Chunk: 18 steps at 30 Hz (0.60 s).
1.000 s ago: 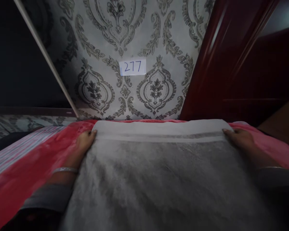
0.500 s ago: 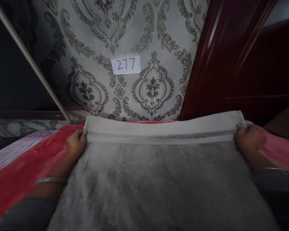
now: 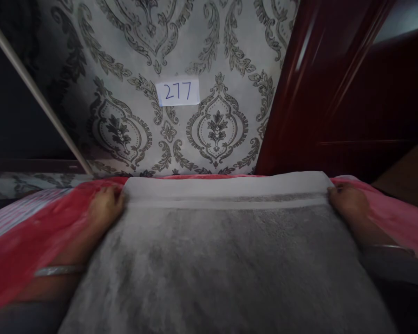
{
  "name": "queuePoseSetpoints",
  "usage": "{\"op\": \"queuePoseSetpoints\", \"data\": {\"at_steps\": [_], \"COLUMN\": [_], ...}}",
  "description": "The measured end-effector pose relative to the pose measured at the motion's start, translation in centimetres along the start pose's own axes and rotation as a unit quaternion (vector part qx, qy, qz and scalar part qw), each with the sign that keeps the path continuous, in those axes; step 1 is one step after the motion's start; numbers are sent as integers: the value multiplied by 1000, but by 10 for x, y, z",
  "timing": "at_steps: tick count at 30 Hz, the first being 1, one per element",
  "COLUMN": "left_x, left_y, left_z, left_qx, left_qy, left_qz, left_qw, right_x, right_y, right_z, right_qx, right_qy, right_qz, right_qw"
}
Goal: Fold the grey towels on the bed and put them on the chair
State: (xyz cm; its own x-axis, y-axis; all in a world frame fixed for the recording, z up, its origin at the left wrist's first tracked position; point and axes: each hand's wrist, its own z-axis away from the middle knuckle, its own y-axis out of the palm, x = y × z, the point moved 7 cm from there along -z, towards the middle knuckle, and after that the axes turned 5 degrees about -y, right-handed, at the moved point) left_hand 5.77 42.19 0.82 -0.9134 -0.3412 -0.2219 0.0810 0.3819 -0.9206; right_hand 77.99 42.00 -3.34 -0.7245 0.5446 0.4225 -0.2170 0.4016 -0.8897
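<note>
A grey towel [image 3: 223, 260] with a smooth, paler band along its far edge is spread out in front of me. At its far left corner, my left hand [image 3: 106, 206] is closed on the edge, thumb on the near side. My right hand [image 3: 348, 204] grips the far right corner in the same way. Between the two hands the pale band runs almost straight. Under the towel lies a red cloth [image 3: 55, 222], which shows on both sides and behind the far edge.
A patterned wall [image 3: 216, 134] rises right behind the red cloth, with a paper label [image 3: 178, 92] reading 277. On the right stands a dark red, glossy wooden panel [image 3: 320, 102]. At the left is a dark screen-like panel [image 3: 17, 102] with a pale edge. Striped fabric [image 3: 24, 211] lies below it.
Both hands have lowered slightly with the towel's far edge, and the right hand has shifted a little left. The edge now lies flatter, and its raised right corner has dropped.
</note>
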Motion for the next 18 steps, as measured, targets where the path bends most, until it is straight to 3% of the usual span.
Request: {"op": "queuePoseSetpoints", "data": {"at_steps": [2,5,8,10,12,14,18], "left_x": [-30,-89,-137,-151,-150,-139,-109], "left_y": [-7,-3,7,23,40,53,60], "left_z": [14,61,121,148,152,137,93], "left_qx": [13,125,184,214,228,223,201], "left_qy": [91,256,411,473,475,428,302], "left_qz": [19,80,85,64,32,-2,-61], "left_qw": [996,955,889,852,849,876,930], "right_x": [19,82,149,175,182,177,144], "right_y": [-16,-26,-2,35,69,89,89], "right_z": [3,36,117,171,203,198,122], "right_qx": [-42,-65,0,108,200,223,161], "right_qy": [-68,-291,-530,-620,-655,-639,-522], "right_qz": [-4,-33,-75,-44,5,43,103], "right_qw": [997,954,844,776,728,735,831]}}
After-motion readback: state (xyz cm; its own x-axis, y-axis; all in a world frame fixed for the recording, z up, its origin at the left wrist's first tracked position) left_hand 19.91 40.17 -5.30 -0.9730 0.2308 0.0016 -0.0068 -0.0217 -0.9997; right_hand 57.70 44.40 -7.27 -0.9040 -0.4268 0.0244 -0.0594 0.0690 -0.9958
